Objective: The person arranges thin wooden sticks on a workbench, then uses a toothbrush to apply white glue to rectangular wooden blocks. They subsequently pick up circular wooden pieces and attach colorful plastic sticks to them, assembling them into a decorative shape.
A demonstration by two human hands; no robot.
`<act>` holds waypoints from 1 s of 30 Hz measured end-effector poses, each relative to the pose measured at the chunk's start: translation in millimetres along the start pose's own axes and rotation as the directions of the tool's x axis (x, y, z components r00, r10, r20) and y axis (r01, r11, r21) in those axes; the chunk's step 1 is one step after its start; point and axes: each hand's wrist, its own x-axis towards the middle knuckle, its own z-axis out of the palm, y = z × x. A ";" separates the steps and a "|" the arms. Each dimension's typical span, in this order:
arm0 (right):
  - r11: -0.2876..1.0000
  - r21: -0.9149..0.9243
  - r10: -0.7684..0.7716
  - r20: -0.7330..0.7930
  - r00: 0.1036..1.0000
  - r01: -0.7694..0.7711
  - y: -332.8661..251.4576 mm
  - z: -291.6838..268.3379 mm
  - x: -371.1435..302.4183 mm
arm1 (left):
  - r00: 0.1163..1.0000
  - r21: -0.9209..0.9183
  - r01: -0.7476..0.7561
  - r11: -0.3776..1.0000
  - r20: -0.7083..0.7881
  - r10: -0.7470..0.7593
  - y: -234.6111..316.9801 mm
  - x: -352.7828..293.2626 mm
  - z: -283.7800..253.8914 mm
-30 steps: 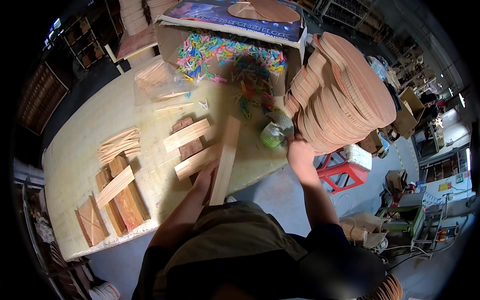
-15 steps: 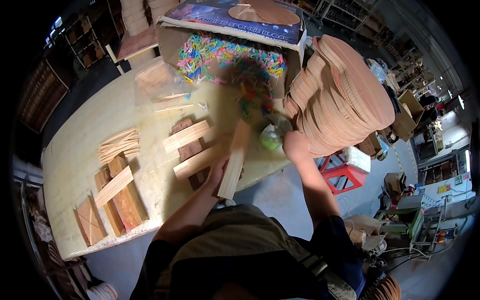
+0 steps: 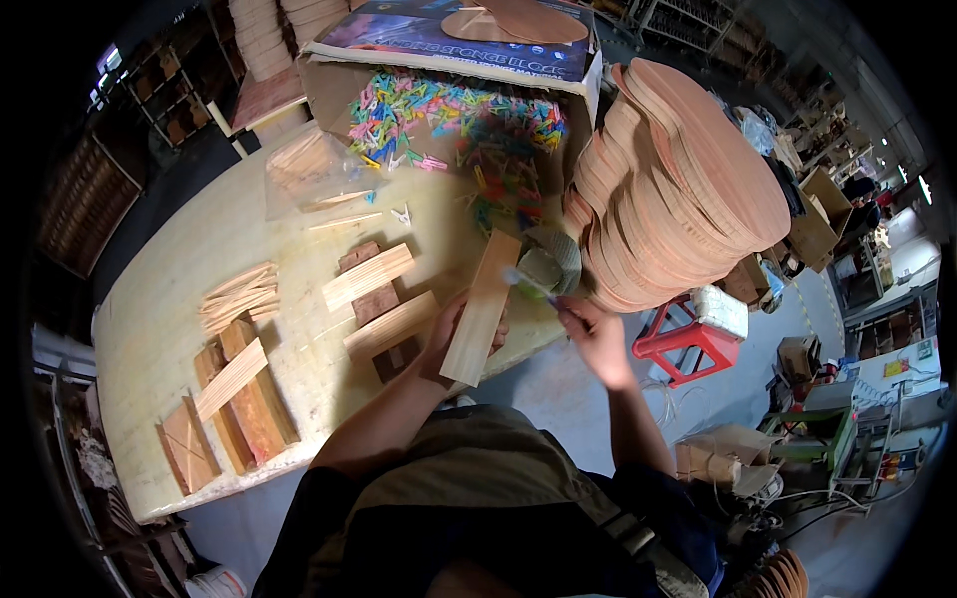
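In our left hand [image 3: 449, 331] we hold a pale, flat, rectangular wooden board [image 3: 480, 314], the grip closed around its long edges, with the thumb side at its left and fingertips showing past its right edge; the board is tilted in front of us, above the near edge of the cream-coloured, round-edged counter [image 3: 164, 334]. Our right hand [image 3: 596, 344] grasps a thin, brush-like tool [image 3: 538, 290] between thumb and fingers, its pale tip blurred beside the board's right edge, and we cannot tell whether the two touch. Just beyond the tool stands a small grey-green container [image 3: 540, 269]. To the left of our left hand, two pale, grooved wooden strips [image 3: 369, 276] lie apart from each other, the farther one across a reddish-brown block [image 3: 376, 302]. Farther left we see a pile of thin, pale wooden slats [image 3: 239, 299] at the end of long brown wooden blocks [image 3: 261, 404], which another pale strip [image 3: 231, 380] crosses at a slant. At the far side, a cardboard box with a blue-purple top [image 3: 399, 35] faces us with its opening, and many small multicoloured plastic clips [image 3: 399, 120] lie in it and spill out before it. To the right, a tall stack of reddish-brown, curved wooden sheets [image 3: 688, 189] rises near our right hand, beyond a red plastic stool [image 3: 688, 344].
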 end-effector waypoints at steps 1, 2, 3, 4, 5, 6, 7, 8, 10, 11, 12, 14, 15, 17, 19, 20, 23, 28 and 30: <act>0.987 -0.131 -0.093 -0.028 0.995 0.088 -9.8 7.4 -3.0 | 1.000 -0.025 0.001 1.000 0.010 -0.001 -1.0 -0.2 5.6; 0.949 -0.267 -0.185 -0.043 0.982 0.167 -22.0 9.6 -5.1 | 1.000 -0.046 0.003 0.999 0.012 -0.002 -1.7 -0.2 9.3; 0.886 -0.399 -0.276 -0.045 0.960 0.236 -30.0 9.2 -9.1 | 1.000 -0.067 0.003 0.998 0.013 -0.002 -1.9 -0.8 13.0; 0.900 -0.360 -0.257 0.015 0.966 0.245 -33.1 6.7 -17.4 | 1.000 -0.087 0.002 0.996 0.016 -0.001 -2.2 -1.4 17.7; 0.896 -0.327 -0.312 0.021 0.950 0.301 -34.3 4.6 -17.1 | 0.999 -0.061 -0.022 0.998 -0.039 0.019 -2.6 -2.5 22.8; 0.887 -0.294 -0.366 0.025 0.930 0.357 -35.2 2.8 -16.4 | 0.995 -0.033 -0.045 0.998 -0.093 0.042 -3.0 -4.2 27.9; 0.875 -0.263 -0.414 0.028 0.910 0.406 -34.8 0.9 -17.9 | 0.987 -0.006 -0.062 0.998 -0.147 0.060 -4.6 -6.0 31.3; 0.889 -0.286 -0.371 0.005 0.929 0.357 -26.8 -0.5 -13.2 | 0.996 0.022 -0.037 0.999 -0.086 0.039 -6.4 -7.4 33.6; 0.985 -0.156 -0.102 -0.168 0.980 0.075 0.8 2.1 1.6 | 0.999 0.083 0.000 0.997 0.035 -0.003 -8.0 -9.9 37.5; 0.992 -0.126 -0.036 -0.263 0.964 0.002 7.6 -0.1 11.3 | 1.000 0.075 0.027 0.997 0.011 -0.027 -9.3 -12.0 39.6; 0.991 -0.136 -0.044 -0.214 0.976 0.015 6.0 -3.0 9.1 | 0.999 0.065 0.053 0.996 -0.012 -0.052 -11.9 -16.6 40.7; 0.987 -0.151 -0.072 -0.114 0.991 0.054 -2.5 -8.2 4.0 | 0.997 0.039 0.076 0.996 -0.024 -0.075 -6.8 -17.1 36.1; 0.992 -0.076 -0.106 -0.029 0.994 0.104 -10.9 -9.4 0.8 | 0.997 0.020 0.078 0.997 -0.022 -0.077 -2.4 -17.1 26.0; 0.982 0.080 -0.184 0.139 0.973 0.174 -26.7 -10.6 -6.8 | 0.997 -0.037 0.067 0.997 -0.019 -0.068 -1.4 -19.7 21.1; 0.998 -0.026 -0.058 0.097 0.994 0.061 -8.5 -10.0 -2.2 | 0.999 -0.104 0.041 0.994 -0.015 -0.043 -5.3 -20.7 21.2; 0.999 -0.030 0.011 -0.024 1.000 -0.012 13.9 -4.1 2.7 | 0.998 -0.087 0.039 0.995 -0.039 -0.043 -8.1 -24.1 23.4; 0.990 -0.086 0.096 -0.207 0.974 -0.116 28.4 -5.8 18.0 | 0.996 -0.074 0.047 0.996 -0.069 -0.052 -10.0 -30.0 27.4; 0.863 -0.480 0.171 -0.018 0.985 -0.158 18.7 -0.5 25.7 | 1.000 -0.055 0.018 0.998 -0.020 -0.019 5.3 -41.7 -1.7; 0.767 -0.619 0.239 0.028 0.971 -0.171 30.5 13.4 37.3 | 1.000 -0.006 0.016 1.000 -0.012 -0.016 5.4 -39.2 -4.6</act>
